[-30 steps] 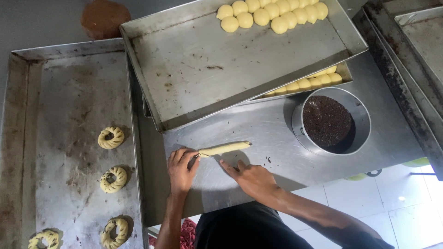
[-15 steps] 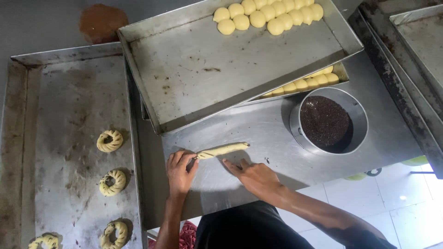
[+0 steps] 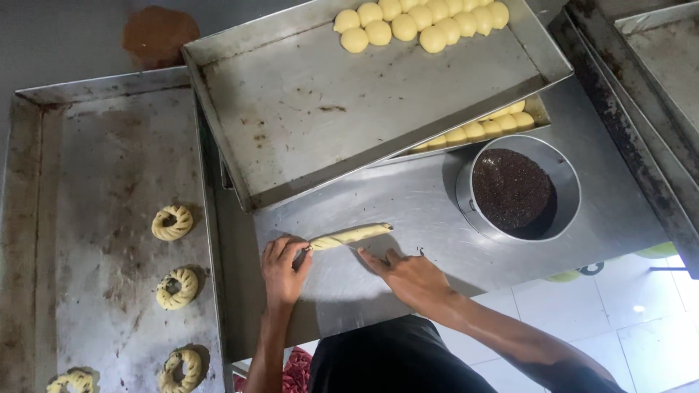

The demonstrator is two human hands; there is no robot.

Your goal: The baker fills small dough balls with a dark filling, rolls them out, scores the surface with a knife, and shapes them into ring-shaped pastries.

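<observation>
Dough rope (image 3: 351, 236) lies on the steel counter (image 3: 408, 204), pale yellow with a twisted surface, running left-low to right-high just below the big tilted tray. Left hand (image 3: 283, 269) sits at the rope's left end — fingers curled in, fingertips (image 3: 300, 246) pinching that end, so its grip is closed on the rope. Right hand (image 3: 408, 275) lies flat on the counter just below and right of the rope, fingers stretched out toward it; whether they touch the dough is hard to tell, nothing is held in that hand.

Big metal tray (image 3: 342, 109) rests slanted above the hands, mostly bare, with a cluster of round dough balls (image 3: 422, 20) in its far corner. A second tray (image 3: 539, 113) peeks out beneath it, showing a row of more yellow balls (image 3: 473, 131). Round steel bowl (image 3: 518, 188) stands to the right of the rope, well apart from it, filled with dark sprinkles (image 3: 513, 191).

Long baking tray (image 3: 102, 218) on the left holds twisted dough rings — one (image 3: 172, 222), another (image 3: 177, 288) below, a third (image 3: 182, 370) lower, and a fourth (image 3: 71, 381) cut off at the bottom edge. More trays (image 3: 648, 80) stack at the right edge.
</observation>
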